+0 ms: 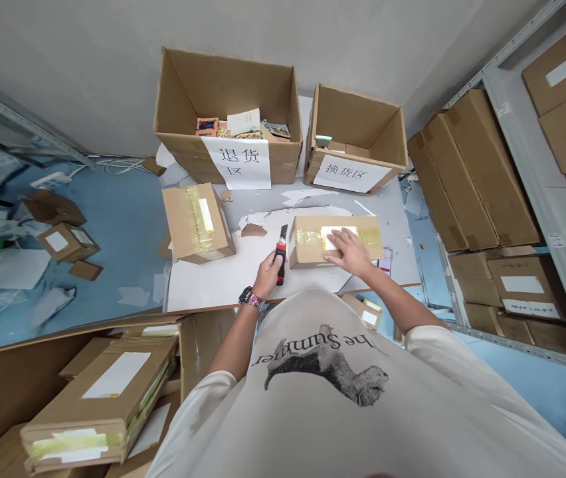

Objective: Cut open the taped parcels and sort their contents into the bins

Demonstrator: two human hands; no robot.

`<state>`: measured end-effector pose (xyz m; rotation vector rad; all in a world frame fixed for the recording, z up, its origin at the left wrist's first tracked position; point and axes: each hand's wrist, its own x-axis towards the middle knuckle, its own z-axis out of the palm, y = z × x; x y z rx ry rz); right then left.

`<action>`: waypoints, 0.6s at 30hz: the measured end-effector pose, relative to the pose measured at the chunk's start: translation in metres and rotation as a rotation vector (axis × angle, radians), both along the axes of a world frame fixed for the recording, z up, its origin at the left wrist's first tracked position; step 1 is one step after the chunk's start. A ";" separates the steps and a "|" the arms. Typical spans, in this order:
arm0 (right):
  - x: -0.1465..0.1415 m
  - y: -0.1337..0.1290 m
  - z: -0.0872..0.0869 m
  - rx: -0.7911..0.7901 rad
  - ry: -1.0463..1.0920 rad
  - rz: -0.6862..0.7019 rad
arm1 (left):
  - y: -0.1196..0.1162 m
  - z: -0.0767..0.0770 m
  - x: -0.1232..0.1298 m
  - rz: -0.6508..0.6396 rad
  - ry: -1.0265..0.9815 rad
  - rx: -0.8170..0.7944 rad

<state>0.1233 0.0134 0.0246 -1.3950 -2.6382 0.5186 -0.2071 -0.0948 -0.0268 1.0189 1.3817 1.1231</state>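
My left hand (269,273) is wrapped round the red and black handle of a utility knife (281,255). Its dark blade points away from me, just left of a taped cardboard box (307,251). On top of that box my right hand (350,252) lies with fingers spread over a white label (331,240). Clear yellowish tape runs along the box, which looks closed. Another taped carton (188,232) with a white label stands at the table's left side.
Two open cartons with paper signs stand at the back: a larger one (183,156) holding books and a smaller one (402,143). Torn paper covers the table (203,285). A big carton of parcels (113,378) is at lower left; shelves of boxes (492,172) stand right.
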 end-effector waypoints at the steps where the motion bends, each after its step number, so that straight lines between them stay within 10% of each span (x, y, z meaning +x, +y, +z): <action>1: 0.007 0.004 0.007 0.000 -0.045 0.002 | 0.000 0.003 0.000 -0.029 0.015 0.012; 18: 0.006 0.010 0.030 -0.173 -0.176 -0.167 | -0.006 0.008 0.019 -0.113 -0.014 -0.018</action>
